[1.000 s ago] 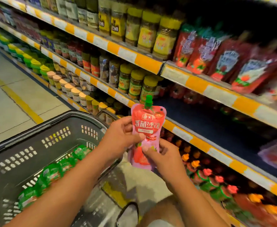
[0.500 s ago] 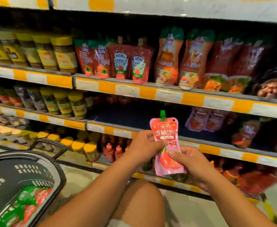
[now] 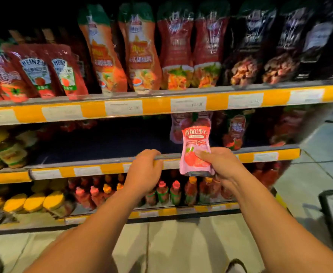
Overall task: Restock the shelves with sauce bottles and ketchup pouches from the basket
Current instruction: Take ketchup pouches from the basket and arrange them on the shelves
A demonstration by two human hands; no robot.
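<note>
head view, close, facing shelves (image 3: 161, 107)

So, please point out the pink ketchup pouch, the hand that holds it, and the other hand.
pink ketchup pouch (image 3: 195, 143): head view, upper label area.
right hand (image 3: 219, 163): head view, back of hand, gripping the pouch.
left hand (image 3: 145, 171): head view, back of hand, on the shelf edge.

Below and well left of the left hand (image 3: 144, 174), yellow-lidded jars (image 3: 33, 201) stand in a row; further left at hand height, blurred labelled jars (image 3: 6, 152) lean; above and right of the right hand (image 3: 220, 164), dark packets (image 3: 280, 56) picture fried food; white price labels (image 3: 188, 104) sit above both hands; pale floor tiles (image 3: 181, 243) lie beneath.
</note>
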